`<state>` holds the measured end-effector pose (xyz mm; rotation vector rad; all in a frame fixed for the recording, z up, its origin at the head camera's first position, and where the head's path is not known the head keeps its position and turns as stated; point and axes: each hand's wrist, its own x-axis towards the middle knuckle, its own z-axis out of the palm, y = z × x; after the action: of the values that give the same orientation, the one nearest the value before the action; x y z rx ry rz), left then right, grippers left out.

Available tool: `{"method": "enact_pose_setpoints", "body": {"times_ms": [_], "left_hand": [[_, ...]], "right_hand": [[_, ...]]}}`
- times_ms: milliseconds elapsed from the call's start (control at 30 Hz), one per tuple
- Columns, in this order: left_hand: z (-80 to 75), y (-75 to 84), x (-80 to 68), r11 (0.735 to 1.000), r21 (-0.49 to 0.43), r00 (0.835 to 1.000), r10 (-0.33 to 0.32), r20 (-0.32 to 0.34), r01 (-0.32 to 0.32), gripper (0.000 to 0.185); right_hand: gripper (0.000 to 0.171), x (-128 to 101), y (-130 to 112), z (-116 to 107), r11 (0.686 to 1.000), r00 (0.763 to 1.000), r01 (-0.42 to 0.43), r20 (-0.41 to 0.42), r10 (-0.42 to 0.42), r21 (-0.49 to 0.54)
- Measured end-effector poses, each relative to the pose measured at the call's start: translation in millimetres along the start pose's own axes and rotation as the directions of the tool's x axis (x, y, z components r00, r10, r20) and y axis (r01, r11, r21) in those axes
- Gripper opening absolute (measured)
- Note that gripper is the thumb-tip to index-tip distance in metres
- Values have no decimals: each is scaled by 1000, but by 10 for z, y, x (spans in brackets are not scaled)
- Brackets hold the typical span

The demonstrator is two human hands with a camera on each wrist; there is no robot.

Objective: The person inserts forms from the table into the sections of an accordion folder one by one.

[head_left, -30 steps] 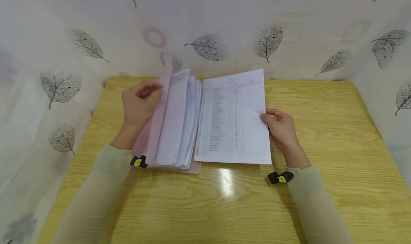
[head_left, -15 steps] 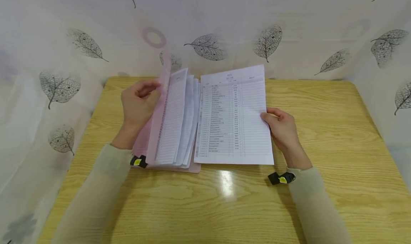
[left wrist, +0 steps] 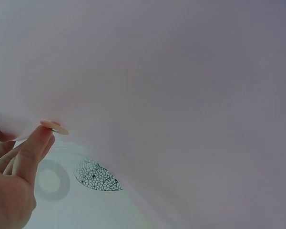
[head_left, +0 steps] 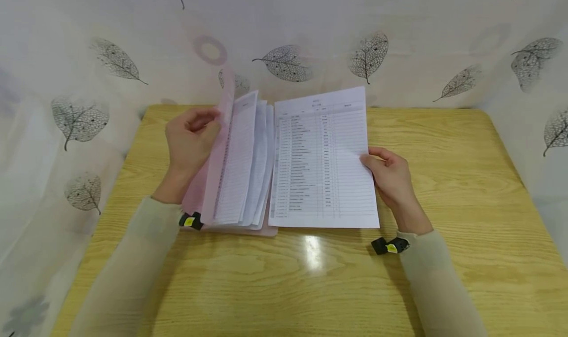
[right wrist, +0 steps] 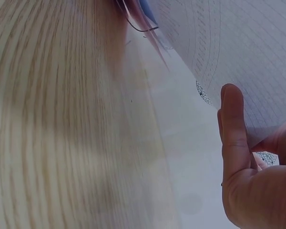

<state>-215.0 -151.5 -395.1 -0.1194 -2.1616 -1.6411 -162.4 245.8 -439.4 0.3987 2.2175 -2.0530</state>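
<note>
My left hand (head_left: 191,140) pinches the raised pink cover of a folder (head_left: 217,179), which stands open at the left of the table. In the left wrist view, a small round button (left wrist: 55,127) on the cover lies at my fingertips (left wrist: 40,136). Several printed sheets (head_left: 262,179) fan out upright inside the folder. My right hand (head_left: 390,179) grips the right edge of a printed paper sheet (head_left: 324,164), thumb on its front. That sheet is tilted up toward me, its left edge close beside the folder's pages. The right wrist view shows its ruled back (right wrist: 248,57).
The wooden table (head_left: 284,287) runs under both forearms. A pale curtain (head_left: 310,21) with leaf prints hangs behind the table's far edge and along both sides. A black wrist camera (head_left: 192,221) sits beneath my left hand, close to the folder's lower edge.
The sheet in my right hand has tipped more upright, its top edge rising and its print facing me more squarely. My left hand holds the cover almost still.
</note>
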Motion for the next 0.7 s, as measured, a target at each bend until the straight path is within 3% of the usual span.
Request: {"method": "enact_pose_setpoints", "body": {"times_ms": [233, 700], "left_hand": [[6, -5, 21, 1000, 0, 1000, 4, -7, -4, 21], [-4, -12, 11, 1000, -16, 1000, 13, -6, -14, 20]], "right_hand": [[45, 18, -6, 25, 999, 1000, 9, 7, -9, -33], [41, 25, -38, 185, 999, 999, -11, 40, 9, 31]]}}
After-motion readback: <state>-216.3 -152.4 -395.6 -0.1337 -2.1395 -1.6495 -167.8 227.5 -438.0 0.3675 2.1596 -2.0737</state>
